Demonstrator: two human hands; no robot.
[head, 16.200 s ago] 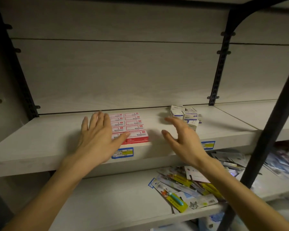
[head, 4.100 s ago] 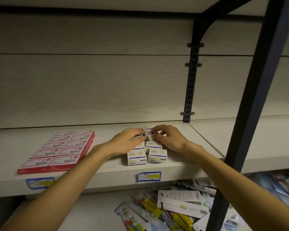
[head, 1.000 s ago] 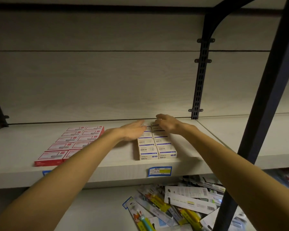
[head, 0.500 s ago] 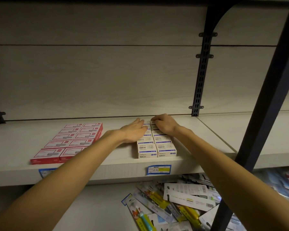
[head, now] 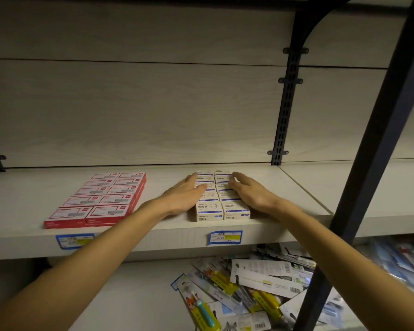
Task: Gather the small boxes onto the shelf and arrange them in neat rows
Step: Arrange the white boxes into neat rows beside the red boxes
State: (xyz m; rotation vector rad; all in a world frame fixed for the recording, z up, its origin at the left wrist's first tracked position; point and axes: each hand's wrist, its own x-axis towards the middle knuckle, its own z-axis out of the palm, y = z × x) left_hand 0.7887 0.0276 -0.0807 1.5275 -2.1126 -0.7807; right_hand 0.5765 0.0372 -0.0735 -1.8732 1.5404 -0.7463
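Several small white boxes (head: 222, 209) with blue stripes stand in two straight rows running front to back on the pale shelf (head: 172, 229). My left hand (head: 185, 195) lies flat against the left side of the rows, fingers straight, thumb over the top. My right hand (head: 250, 191) lies flat against the right side, fingers stretched toward the back boxes. Neither hand grips a box. To the left, flat red boxes (head: 98, 201) lie in two tidy rows.
A dark slanted post (head: 368, 163) crosses in front on the right. A slotted upright (head: 283, 108) sits at the back. Blue price labels (head: 225, 237) mark the shelf edge. Packaged toothbrushes (head: 239, 292) lie heaped on the lower shelf.
Both hands slid from the back of the white rows forward along their sides and flattened. The white boxes now stand in a tighter block.
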